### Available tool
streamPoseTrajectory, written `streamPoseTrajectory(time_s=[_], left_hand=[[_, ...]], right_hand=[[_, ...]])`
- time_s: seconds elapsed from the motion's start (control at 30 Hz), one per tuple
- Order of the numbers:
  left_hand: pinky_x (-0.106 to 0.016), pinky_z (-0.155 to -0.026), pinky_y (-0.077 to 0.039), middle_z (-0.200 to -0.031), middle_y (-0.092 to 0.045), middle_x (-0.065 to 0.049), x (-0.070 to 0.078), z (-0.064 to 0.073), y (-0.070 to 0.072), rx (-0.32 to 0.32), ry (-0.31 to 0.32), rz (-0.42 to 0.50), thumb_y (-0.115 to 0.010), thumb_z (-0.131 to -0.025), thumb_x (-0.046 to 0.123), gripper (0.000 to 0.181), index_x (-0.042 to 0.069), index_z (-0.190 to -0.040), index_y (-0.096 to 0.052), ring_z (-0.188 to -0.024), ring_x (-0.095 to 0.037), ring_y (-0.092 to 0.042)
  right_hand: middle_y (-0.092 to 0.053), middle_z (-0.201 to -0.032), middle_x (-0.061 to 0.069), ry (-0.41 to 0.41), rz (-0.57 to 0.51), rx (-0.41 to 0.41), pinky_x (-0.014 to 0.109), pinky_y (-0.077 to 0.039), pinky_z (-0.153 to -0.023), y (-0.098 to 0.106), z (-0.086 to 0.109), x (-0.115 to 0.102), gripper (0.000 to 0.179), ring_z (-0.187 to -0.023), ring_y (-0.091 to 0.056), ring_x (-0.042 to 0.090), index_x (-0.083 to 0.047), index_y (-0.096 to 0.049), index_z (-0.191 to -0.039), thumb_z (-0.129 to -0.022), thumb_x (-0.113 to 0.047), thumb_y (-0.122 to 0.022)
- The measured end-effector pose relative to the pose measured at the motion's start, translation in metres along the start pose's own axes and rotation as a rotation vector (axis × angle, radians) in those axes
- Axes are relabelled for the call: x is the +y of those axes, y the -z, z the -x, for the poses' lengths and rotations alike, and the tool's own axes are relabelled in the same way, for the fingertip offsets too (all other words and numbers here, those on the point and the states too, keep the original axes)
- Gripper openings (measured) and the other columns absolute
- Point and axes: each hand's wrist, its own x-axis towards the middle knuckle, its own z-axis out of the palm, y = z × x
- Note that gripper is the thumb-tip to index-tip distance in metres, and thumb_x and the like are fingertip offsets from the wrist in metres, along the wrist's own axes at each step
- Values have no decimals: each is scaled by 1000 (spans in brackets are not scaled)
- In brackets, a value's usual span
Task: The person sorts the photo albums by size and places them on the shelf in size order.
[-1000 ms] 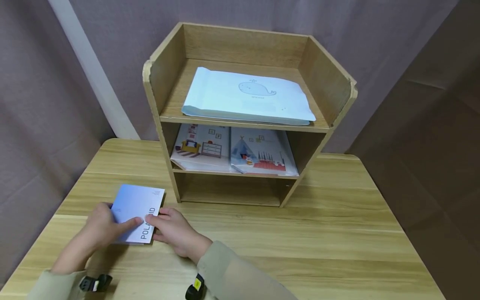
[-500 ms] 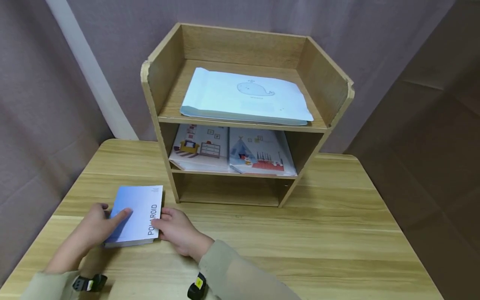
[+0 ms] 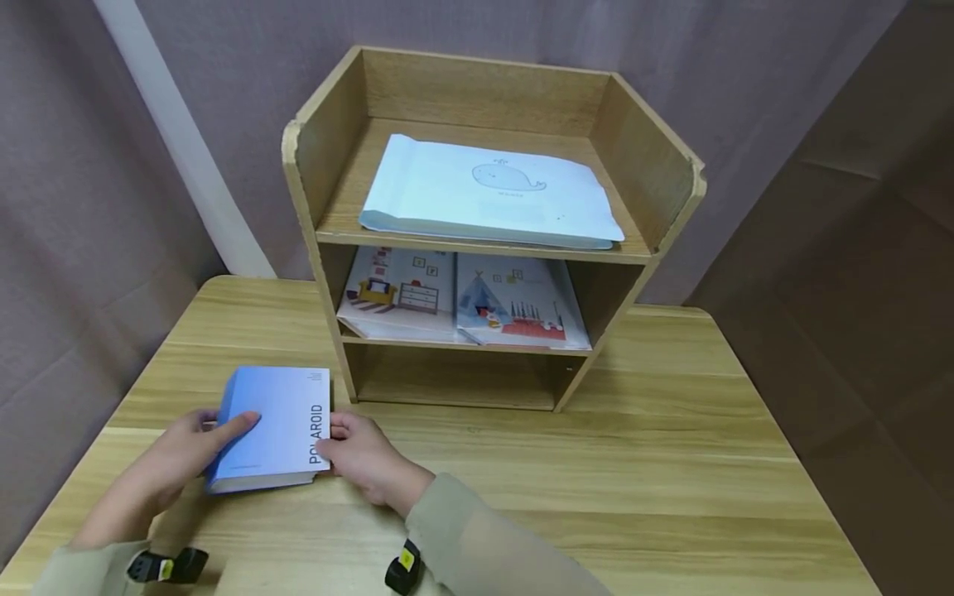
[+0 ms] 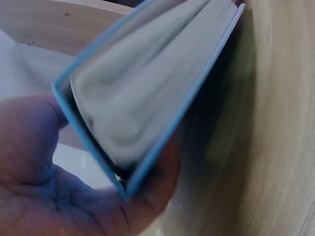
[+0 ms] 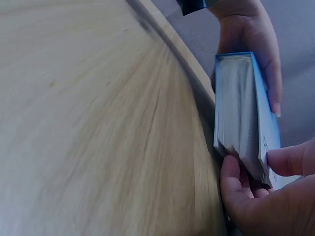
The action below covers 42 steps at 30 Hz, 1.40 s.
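A thick blue-to-white photo album (image 3: 281, 414) marked POLAROID is held just over the left of the table, its spine side towards the left. My left hand (image 3: 186, 451) grips the spine, thumb on the cover and fingers underneath. From the other side my right hand (image 3: 373, 459) pinches the opening edge, thumb beside the lettering. The left wrist view looks at the end of the album (image 4: 138, 98), with pale pages between blue covers. In the right wrist view, my right fingers (image 5: 231, 179) reach in at the page edges, and the front cover stands slightly apart.
A wooden shelf unit (image 3: 647, 285) stands behind on the table (image 3: 633, 488). A whale-printed white packet (image 3: 484, 194) lies on its top tier. Two illustrated booklets (image 3: 402, 290) lie side by side on the middle tier. Curtains hang behind.
The album has turned and tilted, so its spine and lower page edge show more. My left thumb has drawn back from the lettering towards the spine; my right hand has shifted slightly right.
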Motion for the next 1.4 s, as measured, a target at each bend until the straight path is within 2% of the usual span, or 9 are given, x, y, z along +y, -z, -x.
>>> streamPoseTrajectory(time_s=[0.1,0.23,0.37,0.43,0.53,0.63,1.0,1.23,1.4], left_hand=[[-30,-76,-54,-118,-51,-28,-1,4,-1,-29,-11,34,-56,-93,55,92,-21,-134,-22,-97,-21,-58],[-34,-80,-56,-115,-56,-24,-7,6,-3,-107,-38,175,-59,-96,40,80,-20,-133,-20,-97,-21,-62],[-42,-84,-55,-112,-60,-19,-14,7,-4,-226,-85,360,-59,-98,24,71,-19,-135,-16,-99,-25,-65],[-44,-85,-54,-111,-61,-17,-17,8,-4,-287,-126,397,-57,-99,19,67,-19,-135,-14,-100,-26,-65],[-46,-86,-53,-116,-60,-19,-19,10,-6,-369,-191,406,-55,-99,12,68,-18,-139,-10,-104,-29,-63],[-46,-88,-53,-122,-57,-21,-17,11,-11,-413,-225,390,-56,-98,10,72,-15,-143,-5,-108,-30,-61],[-46,-88,-53,-127,-53,-27,2,11,-32,-509,-265,364,-55,-99,10,77,-14,-144,1,-110,-32,-60],[-47,-90,-52,-129,-50,-28,20,15,-55,-590,-302,370,-54,-100,10,74,-14,-144,0,-112,-37,-58],[-48,-88,-52,-135,-44,-32,43,18,-79,-579,-312,374,-57,-98,14,74,-9,-147,-6,-112,-38,-58]], right_hand=[[-65,-101,2,22,69,-16,32,-55,-79,5,4,-1,32,-90,-63,17,-4,-61,-122,-90,2,-60],[-63,-101,-4,64,233,-49,25,-52,-80,15,10,-5,35,-91,-62,9,-7,-59,-127,-92,-9,-64],[-63,-98,-7,111,340,-117,22,-52,-75,25,17,-12,36,-85,-62,5,-9,-56,-130,-95,-17,-63],[-64,-95,-7,124,347,-153,22,-52,-72,28,20,-15,34,-82,-63,6,-10,-56,-128,-96,-18,-61],[-66,-91,-6,130,338,-183,23,-53,-70,32,24,-19,27,-78,-65,7,-12,-56,-124,-98,-18,-59],[-67,-90,-6,122,331,-184,24,-54,-69,37,28,-21,24,-77,-66,8,-13,-55,-121,-98,-18,-58],[-66,-101,-4,128,325,-222,28,-56,-70,72,39,-23,33,-84,-67,11,-14,-52,-130,-99,-21,-58],[-67,-111,-2,149,347,-288,29,-56,-74,111,54,-29,36,-90,-67,13,-16,-48,-137,-101,-20,-53],[-66,-114,3,159,301,-309,33,-56,-78,141,63,-29,36,-95,-67,19,-12,-46,-137,-102,-15,-50]])
